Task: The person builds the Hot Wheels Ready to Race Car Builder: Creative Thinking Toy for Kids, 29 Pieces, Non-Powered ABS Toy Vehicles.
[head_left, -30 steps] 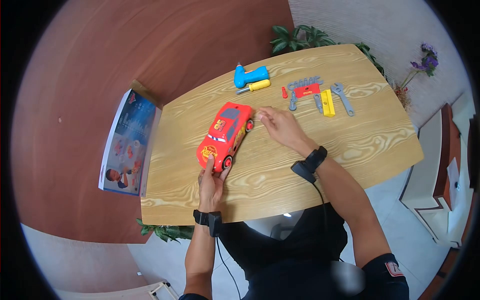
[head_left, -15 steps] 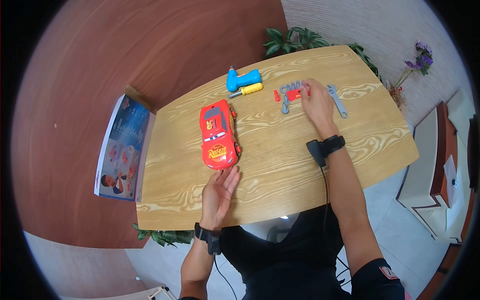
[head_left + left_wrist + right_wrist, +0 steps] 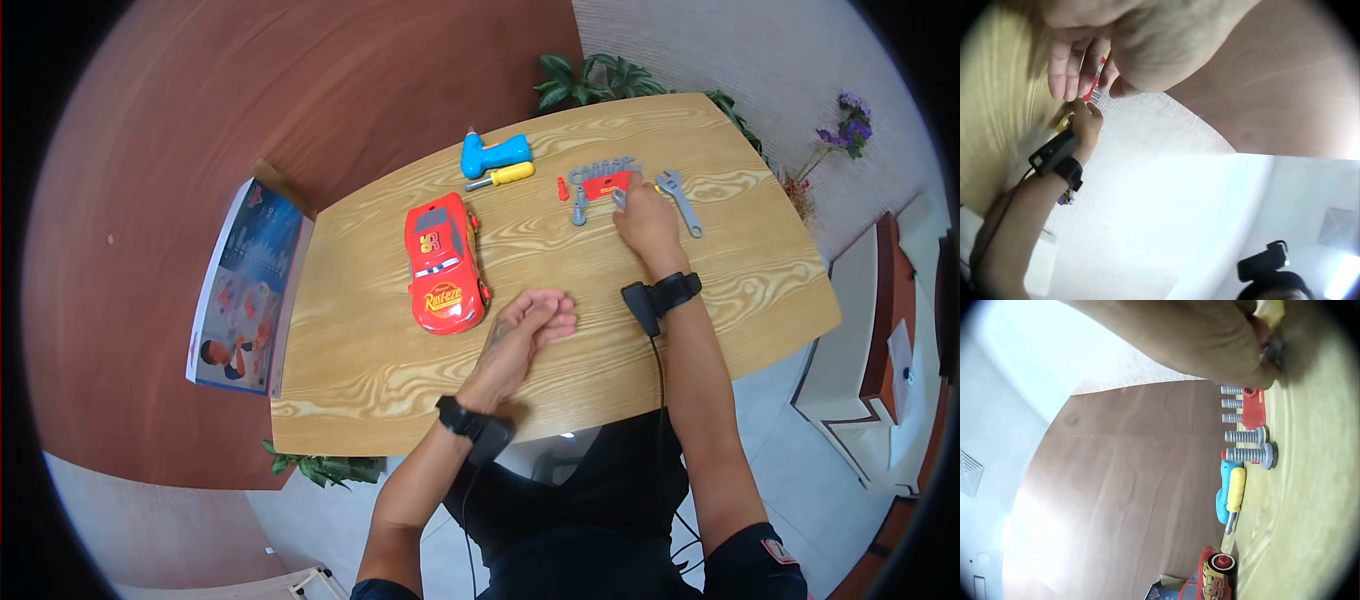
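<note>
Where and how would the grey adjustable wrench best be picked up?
The grey adjustable wrench is probably best pinched mid-handle, from above and the person's right, fingers across its long sides. It lies flat, its wider head at the far end and its slim, straight handle slanting toward the person. The right hand is close on its left, so the other side seems freer.

The head camera looks down over the pale wood-grain desk (image 3: 350,385); the left wrist's, close in, faces the bare right hand (image 3: 1087,127); the right's, low, shares the red plastic car (image 3: 1212,582) with the head view.
</note>
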The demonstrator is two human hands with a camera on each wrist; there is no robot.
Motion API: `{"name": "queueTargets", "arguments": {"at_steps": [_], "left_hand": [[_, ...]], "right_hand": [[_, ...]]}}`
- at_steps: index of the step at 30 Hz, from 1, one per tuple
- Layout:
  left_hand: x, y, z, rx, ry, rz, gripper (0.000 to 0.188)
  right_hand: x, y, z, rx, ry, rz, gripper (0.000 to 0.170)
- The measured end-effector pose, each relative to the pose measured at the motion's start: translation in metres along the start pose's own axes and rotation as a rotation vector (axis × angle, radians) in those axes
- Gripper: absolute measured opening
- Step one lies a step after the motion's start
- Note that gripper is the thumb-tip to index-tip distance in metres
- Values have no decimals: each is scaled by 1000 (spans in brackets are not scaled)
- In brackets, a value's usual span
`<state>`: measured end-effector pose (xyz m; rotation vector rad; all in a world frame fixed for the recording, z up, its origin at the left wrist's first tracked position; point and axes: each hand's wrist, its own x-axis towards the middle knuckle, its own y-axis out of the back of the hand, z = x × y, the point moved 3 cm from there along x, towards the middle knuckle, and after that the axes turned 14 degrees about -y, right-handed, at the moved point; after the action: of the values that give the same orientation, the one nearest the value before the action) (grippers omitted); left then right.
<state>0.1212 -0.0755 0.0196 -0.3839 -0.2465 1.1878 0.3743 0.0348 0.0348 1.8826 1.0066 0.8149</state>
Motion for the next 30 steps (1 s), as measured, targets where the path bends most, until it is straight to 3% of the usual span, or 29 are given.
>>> {"name": "queueTargets", "arguments": {"at_steps": [4, 5, 6, 7, 9, 12, 13, 14, 16, 17, 19, 22, 28, 30], "left_hand": [[53, 10, -11, -14, -34, -63, 37], [61, 10, -10, 16, -56, -52, 54], [67, 12, -9, 13, -59, -54, 54], [71, 14, -8, -141, -69, -68, 62], [81, 24, -12, -362, -88, -68, 79], [86, 37, -22, -502, -97, -109, 74], [87, 41, -25, -527, -82, -42, 62], [88, 43, -27, -542, -87, -35, 62], [90, 46, -27, -504, -138, 3, 47], [91, 45, -25, -524, -154, 10, 47], [92, 43, -26, -470, -202, 77, 42], [93, 44, -30, -493, -219, 106, 40], [93, 46, -31, -519, -207, 101, 42], [94, 45, -29, -512, -211, 108, 42]], "right_hand": [[-3, 17, -13, 238, 159, 166, 50], [-6, 16, -21, 403, 309, 30, 49], [-13, 15, -29, 564, 454, -113, 48], [-21, 15, -35, 559, 454, -111, 48], [-42, 12, -54, 526, 664, -301, 34], [-55, 5, -65, 437, 804, -346, 23], [-56, 8, -65, 513, 805, -344, 22], [-54, 7, -65, 500, 811, -356, 22], [-41, 11, -57, 674, 521, -126, 22], [-35, 11, -60, 657, 540, -136, 22], [-19, 14, -61, 392, 384, 256, 20], [0, 2, -72, 232, 541, 410, 21], [24, -18, -83, -104, 472, 113, 24], [22, -16, -87, -63, 536, 145, 25]]}}
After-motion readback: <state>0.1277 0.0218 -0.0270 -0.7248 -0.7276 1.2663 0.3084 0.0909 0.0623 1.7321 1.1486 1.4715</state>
